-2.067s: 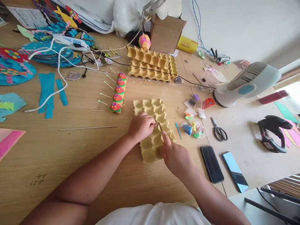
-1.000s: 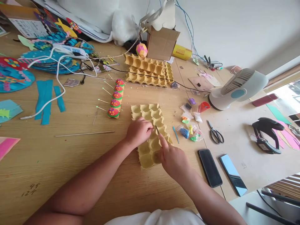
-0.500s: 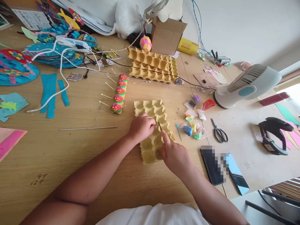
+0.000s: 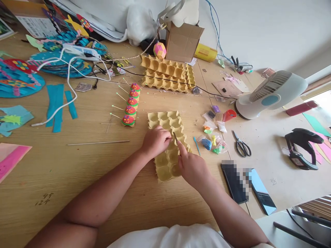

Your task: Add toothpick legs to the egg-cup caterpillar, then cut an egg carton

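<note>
A yellowish pulp egg carton (image 4: 165, 168) lies on the wooden table with its cups facing up. My left hand (image 4: 156, 140) rests over the carton's middle, fingers curled closed on a ridge between cups; the fingertips are partly hidden. In my right hand (image 4: 192, 168) is a small knife (image 4: 175, 137), held with the index finger stretched along its top. Its thin dark blade points away from me and meets the carton just right of my left fingers. Left of the carton's far end stands a row of red and green painted egg-cup figures (image 4: 130, 110).
Bagged coloured clay (image 4: 207, 144), a blue stick tool (image 4: 197, 146) and scissors (image 4: 242, 144) lie to the right. Two phones (image 4: 234, 182) are near the right forearm. More egg cartons (image 4: 165, 84) and a white fan (image 4: 269, 96) stand farther back. A thin wooden stick (image 4: 98, 142) lies left.
The knife and my right hand have shifted slightly away from me and to the left. My left hand stays in place on the carton. The camera view has moved slightly.
</note>
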Motion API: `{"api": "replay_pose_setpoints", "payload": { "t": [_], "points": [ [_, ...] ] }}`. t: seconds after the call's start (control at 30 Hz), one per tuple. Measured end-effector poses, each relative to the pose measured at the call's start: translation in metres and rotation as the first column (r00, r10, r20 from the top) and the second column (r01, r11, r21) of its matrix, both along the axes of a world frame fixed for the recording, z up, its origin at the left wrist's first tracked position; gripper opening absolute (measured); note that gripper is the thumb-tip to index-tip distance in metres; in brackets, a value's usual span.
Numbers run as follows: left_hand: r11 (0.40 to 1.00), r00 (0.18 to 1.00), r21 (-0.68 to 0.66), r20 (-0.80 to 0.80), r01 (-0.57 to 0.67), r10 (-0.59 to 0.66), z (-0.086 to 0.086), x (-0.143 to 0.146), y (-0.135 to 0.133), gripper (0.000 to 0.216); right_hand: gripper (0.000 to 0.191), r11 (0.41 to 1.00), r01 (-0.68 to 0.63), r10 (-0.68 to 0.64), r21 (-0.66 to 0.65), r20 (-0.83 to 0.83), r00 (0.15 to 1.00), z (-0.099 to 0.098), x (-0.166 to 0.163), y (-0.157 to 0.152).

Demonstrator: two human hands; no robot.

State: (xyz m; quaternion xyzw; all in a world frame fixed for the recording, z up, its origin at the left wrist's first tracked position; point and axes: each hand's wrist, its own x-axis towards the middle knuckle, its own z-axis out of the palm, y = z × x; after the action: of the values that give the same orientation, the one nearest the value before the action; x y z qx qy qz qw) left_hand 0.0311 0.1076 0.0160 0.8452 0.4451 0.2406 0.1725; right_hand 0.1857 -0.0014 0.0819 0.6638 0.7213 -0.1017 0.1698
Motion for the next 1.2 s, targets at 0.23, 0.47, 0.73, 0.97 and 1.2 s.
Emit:
{"api": "replay_pose_setpoints", "payload": {
  "t": [0.23,0.47,0.73,0.97,1.2],
  "points": [
    [1.0,1.0,-0.013,0.007,-0.002,0.003,-0.002,0.001,0.0,0.016,0.054,1.0,0.013,-0.011,0.011,-0.132,0.991,0.02,0.017,-0.02],
    [1.0,1.0,-0.011,-0.003,-0.017,0.017,-0.001,0.0,0.0,0.017,0.053,0.996,0.028,-0.008,0.087,-0.218,0.976,0.016,0.019,-0.021],
    [1.0,1.0,-0.015,0.01,-0.006,0.006,-0.001,0.0,0.0,0.017,0.053,0.997,0.015,-0.001,0.082,-0.172,0.985,0.008,0.021,-0.023],
    [1.0,1.0,-0.02,0.007,-0.018,0.018,-0.002,0.0,0.0,0.017,0.054,0.998,0.013,-0.002,0.068,-0.153,0.988,0.008,0.02,-0.025],
    [0.999,1.0,-0.023,0.001,-0.025,0.025,-0.002,0.001,0.0,0.015,0.056,1.0,0.002,-0.003,-0.011,-0.081,0.997,0.012,0.01,-0.02]
  ]
}}
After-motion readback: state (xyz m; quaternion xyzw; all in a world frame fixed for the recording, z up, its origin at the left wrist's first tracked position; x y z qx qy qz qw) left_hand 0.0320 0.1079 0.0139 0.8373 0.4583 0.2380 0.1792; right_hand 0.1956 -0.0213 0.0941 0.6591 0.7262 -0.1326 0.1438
